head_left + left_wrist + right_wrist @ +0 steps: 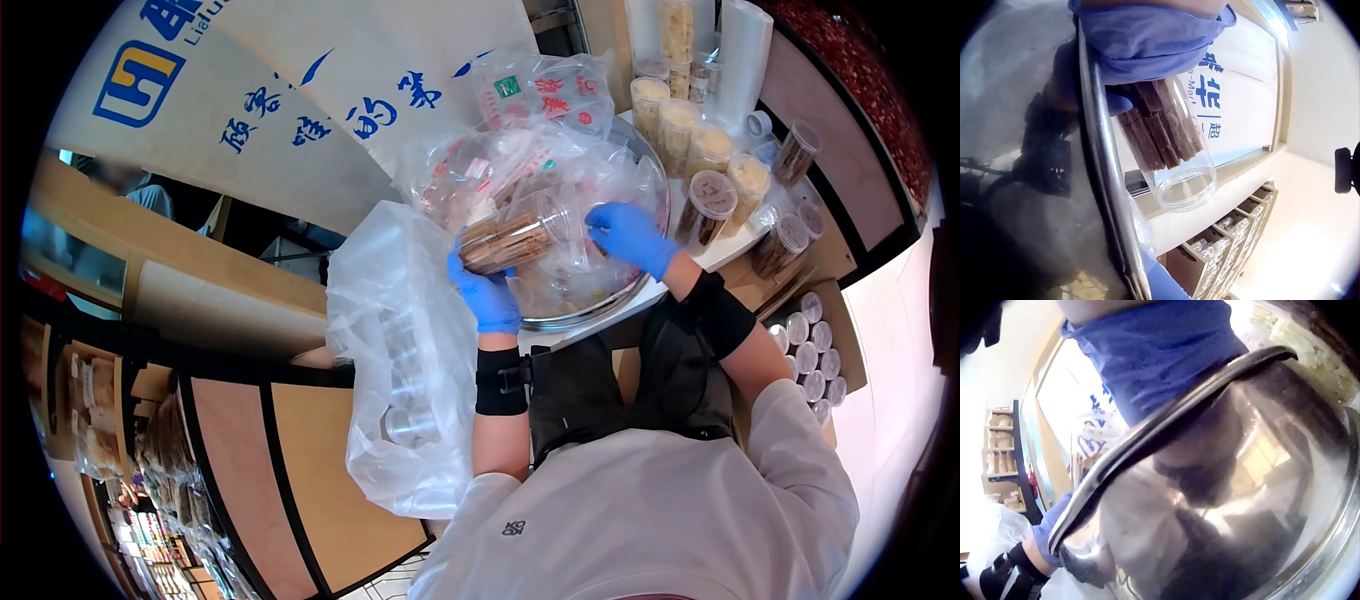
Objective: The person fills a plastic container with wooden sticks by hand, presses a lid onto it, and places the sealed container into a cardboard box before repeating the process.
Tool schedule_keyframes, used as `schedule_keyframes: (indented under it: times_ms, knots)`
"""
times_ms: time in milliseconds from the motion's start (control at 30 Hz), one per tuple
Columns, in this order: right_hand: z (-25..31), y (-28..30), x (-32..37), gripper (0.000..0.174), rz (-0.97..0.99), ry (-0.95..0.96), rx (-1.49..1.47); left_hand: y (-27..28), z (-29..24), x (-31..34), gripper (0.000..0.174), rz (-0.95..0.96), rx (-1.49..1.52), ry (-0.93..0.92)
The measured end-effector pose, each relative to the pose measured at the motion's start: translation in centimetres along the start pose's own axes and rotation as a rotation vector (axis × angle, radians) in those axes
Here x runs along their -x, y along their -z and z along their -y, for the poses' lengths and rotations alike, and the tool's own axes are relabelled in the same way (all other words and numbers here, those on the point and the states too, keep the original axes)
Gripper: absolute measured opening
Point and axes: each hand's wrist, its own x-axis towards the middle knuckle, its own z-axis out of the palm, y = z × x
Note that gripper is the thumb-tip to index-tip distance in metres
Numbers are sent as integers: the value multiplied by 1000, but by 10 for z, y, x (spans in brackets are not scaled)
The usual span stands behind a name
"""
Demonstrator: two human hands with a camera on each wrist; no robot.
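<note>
My gloved left hand (pixel 488 295) grips a clear plastic jar (pixel 515 235) partly filled with brown stick-shaped pieces. The jar lies tilted over a large steel basin (pixel 655 190), its open mouth toward the right hand. In the left wrist view, the brown sticks (pixel 1160 128) are packed side by side, with bare room near the jar's mouth. My gloved right hand (pixel 635 238) is over the basin, just right of the mouth, its fingers bent downward near the clear bags (pixel 590 180). In the right wrist view the basin's rim hides those fingers; I cannot tell what they hold.
Jars of pale pieces (pixel 708 150) and a jar of brown pieces (pixel 712 195) stand right of the basin. A box of lidded containers (pixel 815 345) is at lower right. A large plastic bag (pixel 400 330) of clear jars hangs at left. A white banner (pixel 300 80) stands behind.
</note>
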Motion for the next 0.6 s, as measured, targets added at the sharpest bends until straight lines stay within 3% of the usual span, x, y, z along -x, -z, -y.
schedule_keyframes:
  times_ms: [33,100,300,433,500,533,600]
  knots:
    - [4,-2,3,18,1,-2,-2,0,0,0,50,-2,-2,2]
    - [15,-9,5,21,185,-90,342,2,1,-1,50,11,-18,-10]
    - [14,-14,6,26,207,-204,222,-2,1,3,52,16,-58,-28]
    - [7,3,5,29,124,-98,143,-11,-3,7,48,-12,-53,-35]
    - [21,35,5,25,-60,-84,-144,-9,-3,6,47,-10,-52,-30]
    - [29,50,5,25,-60,-83,-143,-8,-2,5,47,-10,-50,-30]
    - [45,70,4,20,-91,-237,-778,-5,-1,4,52,2,-43,-27]
